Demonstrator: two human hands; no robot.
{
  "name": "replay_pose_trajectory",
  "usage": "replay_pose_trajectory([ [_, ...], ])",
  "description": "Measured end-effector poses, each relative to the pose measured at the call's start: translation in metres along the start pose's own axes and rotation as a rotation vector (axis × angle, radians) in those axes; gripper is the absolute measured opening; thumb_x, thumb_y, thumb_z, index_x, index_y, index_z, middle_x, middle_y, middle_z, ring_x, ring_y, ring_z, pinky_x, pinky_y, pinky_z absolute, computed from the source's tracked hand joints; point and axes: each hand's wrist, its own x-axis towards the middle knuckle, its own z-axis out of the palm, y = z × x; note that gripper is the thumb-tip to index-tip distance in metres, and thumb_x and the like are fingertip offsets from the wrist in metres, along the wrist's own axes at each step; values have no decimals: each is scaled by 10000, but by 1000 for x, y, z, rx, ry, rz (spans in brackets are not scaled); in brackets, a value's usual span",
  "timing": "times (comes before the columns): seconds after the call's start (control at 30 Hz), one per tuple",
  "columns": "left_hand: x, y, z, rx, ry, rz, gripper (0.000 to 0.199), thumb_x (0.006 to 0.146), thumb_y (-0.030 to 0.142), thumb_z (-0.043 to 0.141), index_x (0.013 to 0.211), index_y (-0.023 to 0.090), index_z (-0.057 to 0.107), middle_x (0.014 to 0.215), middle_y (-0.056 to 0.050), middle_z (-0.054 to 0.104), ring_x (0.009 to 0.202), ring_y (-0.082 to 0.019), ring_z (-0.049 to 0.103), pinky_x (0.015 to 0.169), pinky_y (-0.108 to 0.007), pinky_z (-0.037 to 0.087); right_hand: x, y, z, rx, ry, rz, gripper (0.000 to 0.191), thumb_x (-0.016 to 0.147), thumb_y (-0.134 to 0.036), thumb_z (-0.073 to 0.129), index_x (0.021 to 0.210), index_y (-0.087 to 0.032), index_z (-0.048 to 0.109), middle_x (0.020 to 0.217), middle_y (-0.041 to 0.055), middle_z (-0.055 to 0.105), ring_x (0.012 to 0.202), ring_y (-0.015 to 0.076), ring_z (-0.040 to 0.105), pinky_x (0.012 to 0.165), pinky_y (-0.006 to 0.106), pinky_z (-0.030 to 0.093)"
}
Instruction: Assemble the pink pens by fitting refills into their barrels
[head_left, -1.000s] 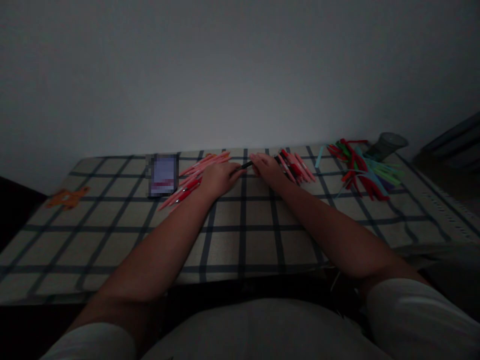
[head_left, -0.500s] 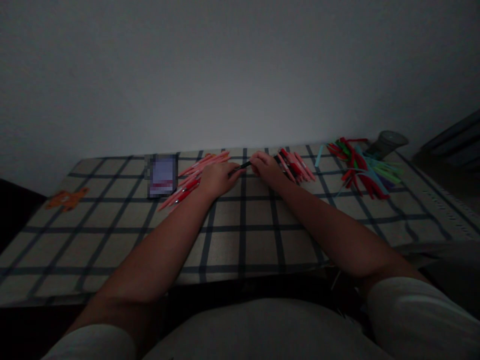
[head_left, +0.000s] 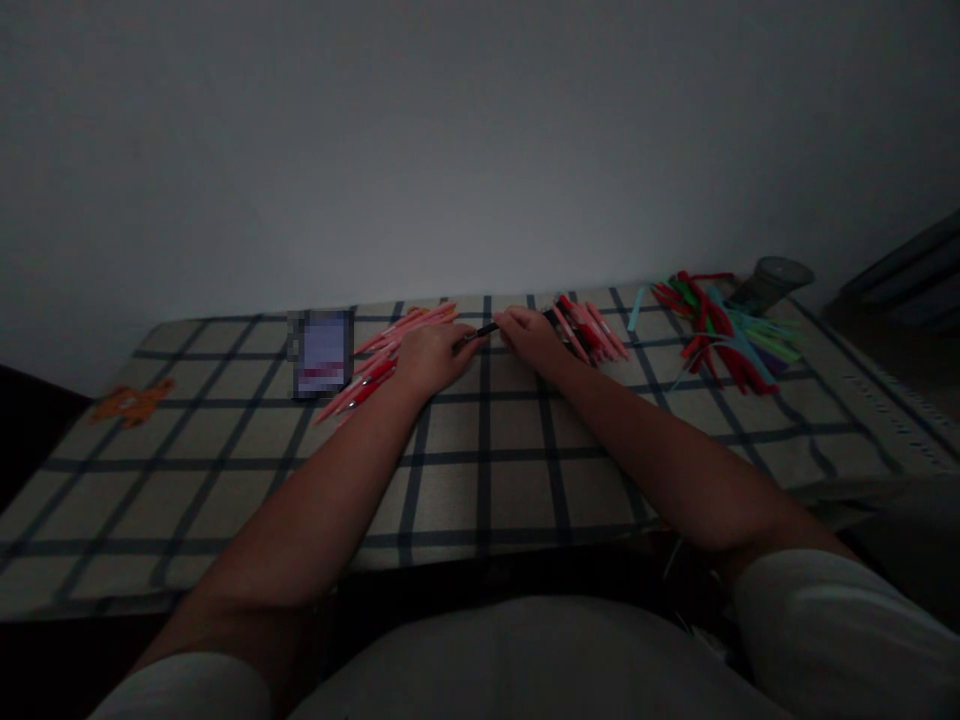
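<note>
A dark pen (head_left: 486,330) spans the gap between my two hands above the checked cloth. My left hand (head_left: 433,358) is closed on its left end, beside a pile of pink and red pens (head_left: 375,372). The other end is pinched in the fingertips of my right hand (head_left: 529,338). Just right of that hand lies a second group of pink, red and black pens (head_left: 589,330).
A checked cloth (head_left: 450,500) covers the table, with a wall behind. A blurred screen device (head_left: 324,355) and an orange bear-shaped item (head_left: 133,402) lie left. Coloured strips (head_left: 724,335) and a tilted clear cup (head_left: 772,283) are right.
The view has shifted very slightly. Both hands keep hold of the dark pen, and the fingers of my right hand have changed position a little.
</note>
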Motion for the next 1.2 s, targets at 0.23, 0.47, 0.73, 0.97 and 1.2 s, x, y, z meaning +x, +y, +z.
replay_pose_trajectory([
  [0.23, 2, -3, 4, -6, 19, -12, 453, 1069, 587, 542, 1186, 277, 852, 1123, -107, 858, 1095, -349, 782, 857, -435, 553, -1, -3, 1, 151, -70, 43, 337, 1067, -342, 566, 749, -245, 510, 621, -67, 512, 596, 123, 463, 637, 268, 379],
  [0.47, 4, -3, 1, -34, 33, -44, 394, 1075, 518, 566, 1223, 273, 836, 1301, -88, 828, 1231, -323, 749, 1054, -440, 531, 5, 0, 8, 284, -92, 152, 391, 1124, -297, 524, 738, -240, 504, 605, -72, 511, 539, 106, 454, 570, 242, 363],
  [0.73, 16, 9, 2, 70, 29, -137, 428, 1100, 503, 504, 1304, 286, 812, 1374, -104, 795, 1240, -341, 738, 971, -421, 539, 24, 3, 22, 154, 1, 282, 581, 1130, -493, 492, 605, -250, 444, 513, -48, 445, 481, 121, 399, 525, 252, 317],
  [0.97, 35, 35, 2, 96, -33, -242, 471, 1121, 532, 443, 1289, 272, 798, 1293, -134, 812, 1226, -334, 736, 943, -385, 546, 45, 0, 33, 107, 223, 375, 425, 1068, -371, 450, 668, -255, 534, 612, 26, 556, 715, 217, 630, 693, 287, 459],
  [1.2, 31, 39, 23, -45, 112, -166, 517, 1147, 417, 333, 1272, 170, 770, 1298, -190, 796, 1198, -340, 739, 996, -432, 556, 47, 11, 41, 194, 327, 220, 421, 1068, -455, 473, 694, -263, 485, 644, -32, 507, 666, 165, 551, 650, 252, 424],
])
